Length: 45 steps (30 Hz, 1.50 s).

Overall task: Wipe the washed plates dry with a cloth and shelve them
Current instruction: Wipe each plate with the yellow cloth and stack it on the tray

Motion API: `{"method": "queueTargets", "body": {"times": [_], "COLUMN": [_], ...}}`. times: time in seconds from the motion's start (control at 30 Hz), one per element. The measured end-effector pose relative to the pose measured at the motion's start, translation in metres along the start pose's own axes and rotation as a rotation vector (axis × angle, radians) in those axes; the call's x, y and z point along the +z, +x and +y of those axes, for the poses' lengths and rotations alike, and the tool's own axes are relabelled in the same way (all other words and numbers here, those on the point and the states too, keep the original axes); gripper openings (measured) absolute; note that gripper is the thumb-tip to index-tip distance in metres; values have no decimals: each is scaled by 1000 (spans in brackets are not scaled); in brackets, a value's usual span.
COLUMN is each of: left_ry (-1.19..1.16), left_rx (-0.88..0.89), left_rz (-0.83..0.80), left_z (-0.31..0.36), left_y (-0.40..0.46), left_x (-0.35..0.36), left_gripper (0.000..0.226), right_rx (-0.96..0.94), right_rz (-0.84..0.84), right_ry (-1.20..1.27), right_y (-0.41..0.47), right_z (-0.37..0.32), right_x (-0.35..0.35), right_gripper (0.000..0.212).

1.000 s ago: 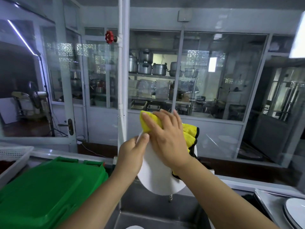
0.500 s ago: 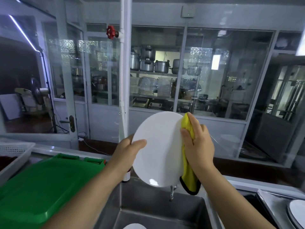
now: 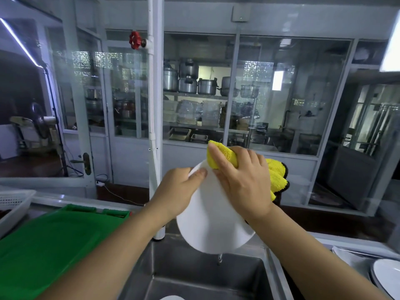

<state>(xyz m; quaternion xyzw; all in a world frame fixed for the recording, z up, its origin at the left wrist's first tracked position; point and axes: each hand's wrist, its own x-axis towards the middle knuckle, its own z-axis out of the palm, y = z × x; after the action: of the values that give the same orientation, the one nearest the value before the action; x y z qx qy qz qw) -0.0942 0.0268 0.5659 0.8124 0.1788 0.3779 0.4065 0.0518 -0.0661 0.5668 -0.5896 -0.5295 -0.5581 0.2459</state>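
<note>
Overhead, above the steel sink [image 3: 194, 276], the left hand [image 3: 176, 192] pinches a white plate's [image 3: 212, 226] rim in a closed grip while the right hand [image 3: 243, 182] presses a yellow cloth [image 3: 223, 155] against its top edge, fingers curled over the cloth.

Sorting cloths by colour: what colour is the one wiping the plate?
Yellow, with a dark edge: the cloth under the right hand, clearest in the head view.

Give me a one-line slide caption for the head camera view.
Left hand holds a white plate over the sink while the right hand wipes it with a yellow cloth.
</note>
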Motion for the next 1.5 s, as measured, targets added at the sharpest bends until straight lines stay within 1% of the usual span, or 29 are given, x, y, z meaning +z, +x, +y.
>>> {"method": "queueTargets", "body": {"times": [0.07, 0.1, 0.2, 0.33, 0.4, 0.43, 0.47, 0.53, 0.57, 0.6, 0.67, 0.73, 0.8, 0.87, 0.93, 1.0, 1.07, 1.2, 1.37, 1.43, 1.5], "left_ry": [-5, -8, -87, -263, -338, -374, -394, -406, -413, -410, -356, -279, -264, -274, -286, -307, -334, -469, -637, -703, -763], "left_rx": [21, 28, 42, 65, 37, 17, -6, -79, -110, -127, -136, -123, -96, -88, -107, -116, -131, -178, -202, -256, -324], "left_rz": [67, 112, 249, 412, 464, 448, 391, 196, 94, 29, -40, -36, -10, 15, 38, 47, 65, 178, 304, 363, 386], "left_z": [5, 6, 8, 9, 8, 7, 4, -5, -7, -8, -6, -2, -2, 0, 4, 7, 7, 6, 7, 6, 5], "left_y": [-3, -4, -9, -22, -30, -33, -34, -32, -28, -23, -15, -12, -13, -18, -21, -23, -24, -26, -24, -23, -22], "left_x": [3, 5, 8, 21, 29, 31, 30, 20, 13, 5, -6, -7, -2, 4, 9, 12, 13, 8, 9, 16, 24], "left_gripper": [55, 53, 51, 49, 41, 34, 27, 18, 20, 28, 38, 52, 66, 69, 70, 64, 53, 40, 31, 28, 29], "right_rx": [22, 76, 382, 830, 975, 997, 991, 908, 833, 740, 536, 392, 298, 195, 77, -18, -16, 164, 279, 283, 263], "right_rz": [12, 15, 18, -54, -66, -72, -86, -131, -149, -155, -152, -122, -71, -36, -4, 5, -2, -60, -121, -155, -179], "right_ry": [-4, 8, 132, 312, 408, 448, 467, 431, 389, 342, 234, 148, 98, 55, 71, 71, 10, -83, -36, -14, 33], "right_y": [4, 5, 1, -13, -16, -17, -18, -21, -22, -22, -21, -19, -13, -10, -10, -12, -13, -24, -51, -54, -52], "right_z": [4, 6, 8, -4, -7, -6, -4, 3, 7, 8, 9, 8, 8, 4, -2, -5, -1, 11, -10, -24, -40], "right_x": [2, 3, 5, 9, 8, 6, 4, -2, -5, -7, -9, -9, -11, -11, -9, -7, -6, -9, -11, -12, -14], "right_gripper": [39, 39, 44, 52, 51, 50, 50, 51, 51, 51, 49, 48, 50, 51, 53, 49, 41, 40, 42, 44, 45]}}
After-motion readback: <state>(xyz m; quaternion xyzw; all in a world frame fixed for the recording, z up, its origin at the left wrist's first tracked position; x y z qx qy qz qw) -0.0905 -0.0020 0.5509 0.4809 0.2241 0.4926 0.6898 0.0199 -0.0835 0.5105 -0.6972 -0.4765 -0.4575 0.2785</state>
